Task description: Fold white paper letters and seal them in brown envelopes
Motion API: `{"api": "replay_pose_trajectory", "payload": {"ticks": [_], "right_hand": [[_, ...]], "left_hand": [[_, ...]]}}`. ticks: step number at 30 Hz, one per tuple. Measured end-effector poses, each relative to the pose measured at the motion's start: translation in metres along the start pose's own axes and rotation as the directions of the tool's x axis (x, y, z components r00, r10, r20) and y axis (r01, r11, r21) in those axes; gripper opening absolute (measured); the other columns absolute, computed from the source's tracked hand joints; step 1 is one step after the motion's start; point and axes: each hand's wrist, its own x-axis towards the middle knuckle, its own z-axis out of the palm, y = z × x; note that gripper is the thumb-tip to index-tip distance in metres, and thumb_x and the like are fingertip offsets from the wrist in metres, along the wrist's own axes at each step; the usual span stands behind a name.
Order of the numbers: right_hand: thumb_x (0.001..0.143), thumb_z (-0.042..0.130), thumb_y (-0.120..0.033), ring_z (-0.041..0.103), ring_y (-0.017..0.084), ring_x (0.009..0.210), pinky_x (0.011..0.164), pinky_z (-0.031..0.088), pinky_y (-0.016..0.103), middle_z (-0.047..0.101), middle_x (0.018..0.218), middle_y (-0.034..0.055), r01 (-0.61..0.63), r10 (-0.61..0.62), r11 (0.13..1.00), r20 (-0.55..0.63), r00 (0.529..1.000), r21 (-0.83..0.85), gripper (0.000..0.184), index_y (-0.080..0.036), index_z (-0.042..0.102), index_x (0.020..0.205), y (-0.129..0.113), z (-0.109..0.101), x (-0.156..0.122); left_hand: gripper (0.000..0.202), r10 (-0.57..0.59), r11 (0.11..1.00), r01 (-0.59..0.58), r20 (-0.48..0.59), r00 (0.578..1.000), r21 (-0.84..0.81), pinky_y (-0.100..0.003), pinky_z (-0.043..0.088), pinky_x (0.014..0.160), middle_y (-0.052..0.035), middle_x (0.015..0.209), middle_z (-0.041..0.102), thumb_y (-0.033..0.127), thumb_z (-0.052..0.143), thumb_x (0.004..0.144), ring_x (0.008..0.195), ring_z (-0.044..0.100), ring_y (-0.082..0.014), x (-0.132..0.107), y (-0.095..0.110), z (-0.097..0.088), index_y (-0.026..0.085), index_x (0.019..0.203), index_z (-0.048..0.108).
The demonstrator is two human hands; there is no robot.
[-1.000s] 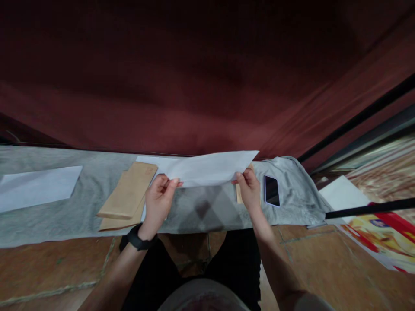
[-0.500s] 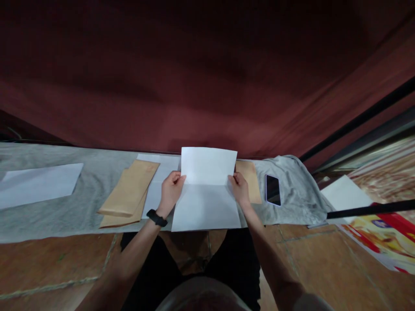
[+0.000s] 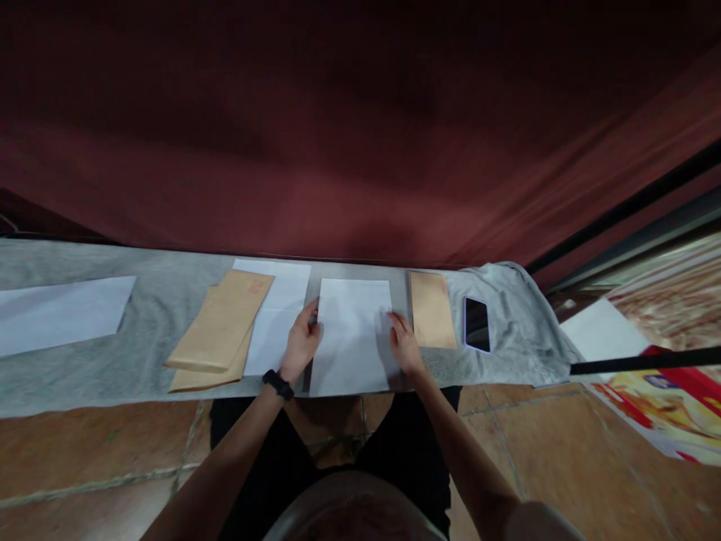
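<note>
A blank white sheet of paper (image 3: 354, 342) lies on the grey cloth in front of me, its near end at the cloth's front edge. At its left edge is my left hand (image 3: 303, 342), thumb and forefinger apart, with a black band on the wrist. My right hand (image 3: 404, 344) rests by the opposite edge, fingers loosely stretched and their tips over the paper. Neither hand grips the sheet. To the left, a second white sheet (image 3: 276, 319) with a crease lies partly under brown envelopes (image 3: 225, 323). Another brown envelope (image 3: 432, 309) lies right of my right hand.
A phone (image 3: 477, 324) lies on the grey cloth (image 3: 512, 330) at the right. More white paper (image 3: 61, 315) is at the far left. A dark red curtain (image 3: 349, 195) hangs behind. Black bars (image 3: 642, 363) and a colourful printed box (image 3: 670, 409) are at the right.
The raised sheet has come down flat onto the cloth. Both hands have loosened from its side edges, and the right hand has shifted slightly left and down.
</note>
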Motion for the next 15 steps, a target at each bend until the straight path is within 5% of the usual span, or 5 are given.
{"api": "replay_pose_trajectory", "payload": {"ticks": [4,9,15], "right_hand": [[0.080,0.044,0.000,0.051,0.026,0.138,0.119,0.041,0.050,0.058,0.145,0.0098,0.137,-0.140,0.990,0.176,0.974,0.026,0.064,-0.022,0.060,0.138,0.006,-0.013,-0.038],[0.081,0.047,0.000,0.051,0.027,0.139,0.120,0.041,0.052,0.057,0.147,0.0107,0.212,-0.217,0.976,0.261,0.941,0.048,0.065,-0.021,0.058,0.141,0.000,-0.033,-0.065],[0.085,0.042,0.002,0.050,0.023,0.141,0.122,0.039,0.050,0.056,0.149,0.0072,0.238,-0.245,0.969,0.326,0.913,0.063,0.067,-0.025,0.055,0.146,-0.008,-0.047,-0.061]], "left_hand": [[0.059,0.152,0.988,-0.152,0.175,0.973,-0.010,-0.043,0.044,0.116,-0.0045,0.148,0.056,0.009,0.042,0.083,0.140,0.050,-0.0206,-0.032,-0.005,-0.020,0.024,0.137,0.060],[0.066,0.253,0.947,-0.318,0.489,0.835,0.052,-0.042,0.038,0.121,0.0004,0.156,0.049,0.001,0.041,0.082,0.140,0.050,-0.0177,-0.061,-0.010,-0.040,0.028,0.140,0.059],[0.049,0.287,0.923,-0.367,0.431,0.855,0.114,-0.046,0.044,0.118,-0.0035,0.147,0.059,0.007,0.044,0.087,0.134,0.056,-0.0208,-0.060,-0.015,-0.040,0.026,0.125,0.070]]}}
